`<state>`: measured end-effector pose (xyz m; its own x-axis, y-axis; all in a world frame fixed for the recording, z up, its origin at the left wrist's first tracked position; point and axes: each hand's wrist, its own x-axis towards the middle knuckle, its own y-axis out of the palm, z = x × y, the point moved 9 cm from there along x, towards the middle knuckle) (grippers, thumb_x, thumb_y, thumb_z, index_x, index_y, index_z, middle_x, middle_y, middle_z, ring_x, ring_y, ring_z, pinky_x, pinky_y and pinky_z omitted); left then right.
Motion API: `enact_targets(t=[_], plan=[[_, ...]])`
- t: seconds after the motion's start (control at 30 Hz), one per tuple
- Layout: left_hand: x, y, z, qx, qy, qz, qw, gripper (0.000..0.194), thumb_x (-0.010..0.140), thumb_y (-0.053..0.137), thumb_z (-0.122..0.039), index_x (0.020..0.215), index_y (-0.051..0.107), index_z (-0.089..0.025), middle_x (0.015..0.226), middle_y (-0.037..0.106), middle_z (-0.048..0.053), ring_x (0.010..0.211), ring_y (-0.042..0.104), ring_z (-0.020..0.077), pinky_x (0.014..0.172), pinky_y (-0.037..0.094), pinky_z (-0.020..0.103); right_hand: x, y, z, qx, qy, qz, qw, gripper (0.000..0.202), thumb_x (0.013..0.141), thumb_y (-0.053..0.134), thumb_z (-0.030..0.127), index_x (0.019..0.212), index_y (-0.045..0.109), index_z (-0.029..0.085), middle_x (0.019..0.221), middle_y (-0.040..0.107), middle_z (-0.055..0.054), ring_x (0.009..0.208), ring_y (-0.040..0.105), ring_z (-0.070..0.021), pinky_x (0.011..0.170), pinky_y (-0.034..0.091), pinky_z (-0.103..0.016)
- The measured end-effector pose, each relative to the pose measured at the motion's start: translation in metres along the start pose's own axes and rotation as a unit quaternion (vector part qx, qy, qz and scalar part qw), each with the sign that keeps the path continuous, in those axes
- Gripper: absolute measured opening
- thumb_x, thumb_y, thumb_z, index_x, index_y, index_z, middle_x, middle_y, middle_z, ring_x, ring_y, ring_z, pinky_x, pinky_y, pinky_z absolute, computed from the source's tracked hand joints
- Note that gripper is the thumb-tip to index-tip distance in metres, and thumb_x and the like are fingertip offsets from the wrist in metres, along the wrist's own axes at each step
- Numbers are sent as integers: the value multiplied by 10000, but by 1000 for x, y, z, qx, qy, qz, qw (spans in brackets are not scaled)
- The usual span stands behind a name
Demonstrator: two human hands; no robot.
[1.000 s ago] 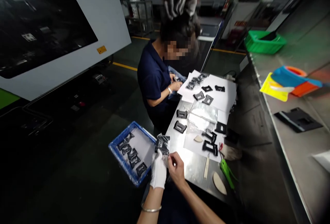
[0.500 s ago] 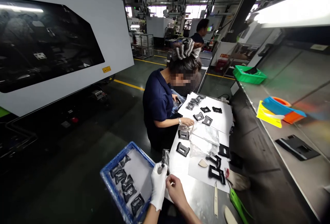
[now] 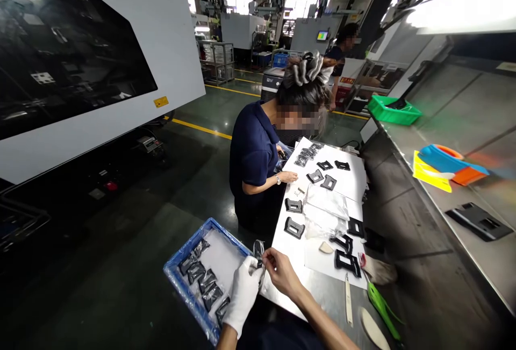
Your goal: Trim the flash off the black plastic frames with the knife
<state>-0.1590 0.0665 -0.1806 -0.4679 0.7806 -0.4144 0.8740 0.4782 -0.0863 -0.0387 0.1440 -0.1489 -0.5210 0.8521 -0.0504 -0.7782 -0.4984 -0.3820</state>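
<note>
My left hand (image 3: 244,291), in a white glove, grips a black plastic part in a clear bag (image 3: 258,246) at the table's near left corner. My bare right hand (image 3: 282,272) is pinched at the bag's right edge; the fingertips hide what they hold, most likely the bag's film. To the left, a blue crate (image 3: 177,275) lined with plastic holds several bagged black parts (image 3: 207,281). Unbagged black frame-shaped parts (image 3: 294,227) lie on white sheets on the table (image 3: 278,285). A stack of clear bags (image 3: 326,205) lies among them.
A co-worker (image 3: 253,151) in navy sits across the table corner, one hand on the sheet. At right lie a knife (image 3: 348,299), a green-handled tool (image 3: 381,309) and a glove (image 3: 379,269). A shelf (image 3: 439,199) runs along the right, with a green basket (image 3: 393,111).
My right hand has risen to the bag's edge, and the bagged part has tilted in my left hand. The co-worker's hand has drawn back slightly from the clear bags. The view has shifted.
</note>
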Motion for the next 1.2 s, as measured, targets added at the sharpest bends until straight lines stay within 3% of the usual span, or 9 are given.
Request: enact_targets(t=[0.17, 0.37, 0.5, 0.73, 0.83, 0.93, 1.03, 1.13, 1.2], plan=[[-6, 7, -9, 101, 41, 93, 990, 98, 771, 600, -203, 710, 524, -216, 632, 535, -41, 631, 500, 149, 628, 389, 257, -7, 9, 3, -70, -46, -26, 996, 141, 834, 459, 115, 797, 529, 231, 784, 588, -43, 719, 558, -215, 662, 418, -336], [-12, 0, -19, 128, 50, 50, 989, 143, 786, 649, -241, 760, 511, -210, 681, 591, -7, 673, 540, 163, 667, 383, 278, -19, 21, 11, -78, -80, -40, 993, 210, 760, 436, 46, 859, 508, 217, 902, 571, -64, 807, 551, -208, 722, 448, -331], [-13, 3, -15, 4, 36, 82, 996, 302, 735, 715, -348, 952, 591, -178, 806, 668, 39, 726, 616, 174, 685, 460, 275, -20, 16, 11, -47, -32, -40, 998, 158, 753, 450, 80, 832, 495, 209, 819, 564, -40, 765, 525, -193, 710, 408, -318], [-11, -2, -1, 0, 48, 122, 991, 239, 763, 697, -369, 707, 583, -167, 685, 588, -6, 668, 550, 137, 675, 453, 259, -20, 10, -10, 33, 83, 17, 996, 48, 746, 495, 210, 793, 500, 216, 705, 519, 7, 675, 477, -160, 667, 375, -299], [-6, -17, 5, 5, 67, 76, 995, 205, 865, 629, -373, 864, 616, -169, 821, 635, 22, 806, 608, 162, 813, 502, 293, -26, 13, -21, 81, 119, 59, 988, 96, 805, 508, 311, 813, 467, 225, 693, 508, 19, 648, 490, -150, 651, 400, -296], [-3, -32, -4, 12, 106, 52, 993, 332, 887, 660, -371, 1169, 628, -197, 1226, 641, 94, 1192, 590, 210, 1080, 449, 357, -34, 15, -13, 127, 125, 114, 977, 241, 852, 560, 440, 826, 457, 224, 702, 507, 25, 657, 520, -145, 666, 433, -300], [-8, -20, -26, 52, 168, 172, 969, 455, 827, 763, -362, 1248, 651, -229, 1362, 598, 97, 1361, 501, 242, 1207, 343, 379, -42, 22, 8, 188, 105, 195, 957, 371, 863, 628, 549, 820, 470, 217, 729, 509, 21, 680, 533, -143, 671, 452, -300], [-18, -1, -31, 89, 169, 306, 933, 339, 843, 752, -400, 1102, 709, -185, 1127, 697, 84, 1127, 639, 241, 1057, 478, 365, -47, 23, 20, 221, 93, 232, 943, 410, 878, 640, 585, 824, 466, 217, 734, 490, 30, 655, 506, -131, 630, 437, -284], [-18, 0, -25, 95, 143, 320, 932, 286, 854, 734, -426, 956, 721, -160, 924, 712, 53, 905, 670, 210, 873, 535, 324, -46, 14, 18, 184, 90, 198, 959, 378, 894, 629, 554, 823, 472, 217, 699, 462, 43, 621, 465, -119, 599, 404, -269]])
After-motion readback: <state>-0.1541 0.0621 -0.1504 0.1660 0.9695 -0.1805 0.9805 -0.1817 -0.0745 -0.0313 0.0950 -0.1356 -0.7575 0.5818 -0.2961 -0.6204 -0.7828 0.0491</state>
